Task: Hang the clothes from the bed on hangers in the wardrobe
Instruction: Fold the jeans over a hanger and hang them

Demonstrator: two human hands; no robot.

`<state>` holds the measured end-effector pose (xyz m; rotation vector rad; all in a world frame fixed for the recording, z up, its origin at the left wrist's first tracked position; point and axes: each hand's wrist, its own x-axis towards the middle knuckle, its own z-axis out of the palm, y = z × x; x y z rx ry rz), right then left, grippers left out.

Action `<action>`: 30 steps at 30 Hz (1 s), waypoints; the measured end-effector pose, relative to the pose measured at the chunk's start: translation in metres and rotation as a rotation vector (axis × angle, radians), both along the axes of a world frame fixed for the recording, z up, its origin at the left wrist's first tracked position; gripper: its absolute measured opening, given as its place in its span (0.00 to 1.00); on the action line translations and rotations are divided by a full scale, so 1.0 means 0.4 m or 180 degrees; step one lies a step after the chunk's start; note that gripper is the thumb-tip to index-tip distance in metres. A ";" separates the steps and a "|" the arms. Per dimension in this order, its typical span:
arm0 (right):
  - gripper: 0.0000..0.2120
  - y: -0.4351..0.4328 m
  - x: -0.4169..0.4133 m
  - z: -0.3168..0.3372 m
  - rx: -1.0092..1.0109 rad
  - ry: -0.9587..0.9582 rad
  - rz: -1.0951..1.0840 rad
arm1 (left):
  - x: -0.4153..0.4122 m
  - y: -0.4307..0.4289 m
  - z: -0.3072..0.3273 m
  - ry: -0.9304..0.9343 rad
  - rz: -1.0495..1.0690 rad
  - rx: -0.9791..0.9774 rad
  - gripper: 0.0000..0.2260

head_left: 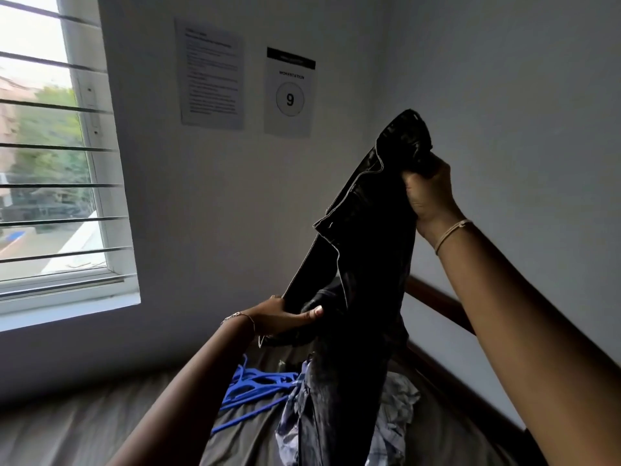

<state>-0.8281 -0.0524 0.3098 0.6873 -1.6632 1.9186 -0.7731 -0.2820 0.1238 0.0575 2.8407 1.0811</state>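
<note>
One black jacket [363, 230] was gripped by two hands, the left hand [285, 316] and the right hand [428, 193], with two bracelets [452, 233], one per wrist. Two paper sheets [211, 72] hung beside one window [43, 146]. One bed [84, 425] carried several tangled blue hangers [248, 388], uncountable, and one heap of clothes [393, 415].

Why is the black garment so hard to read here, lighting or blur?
Head view: lighting mostly; the bright window at left leaves the black garment nearly featureless. Head view: wide-angle lens skews the window bars; wall sheet text is soft.
</note>
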 end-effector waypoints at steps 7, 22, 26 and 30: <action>0.05 -0.007 -0.011 -0.008 -0.0136 -0.0142 -0.0271 | 0.027 0.003 -0.080 0.0203 0.0277 0.1522 0.37; 0.09 0.055 -0.013 -0.028 0.0144 -0.0490 -0.0450 | 0.050 -0.043 0.113 0.2050 0.1203 0.0745 0.09; 0.12 0.071 -0.009 -0.047 0.0107 -0.0542 -0.0600 | 0.078 -0.051 0.159 0.2232 0.1461 -0.0135 0.09; 0.10 0.090 0.003 -0.050 -0.0032 -0.0471 -0.0775 | 0.106 -0.077 0.187 0.2554 0.1696 -0.0499 0.12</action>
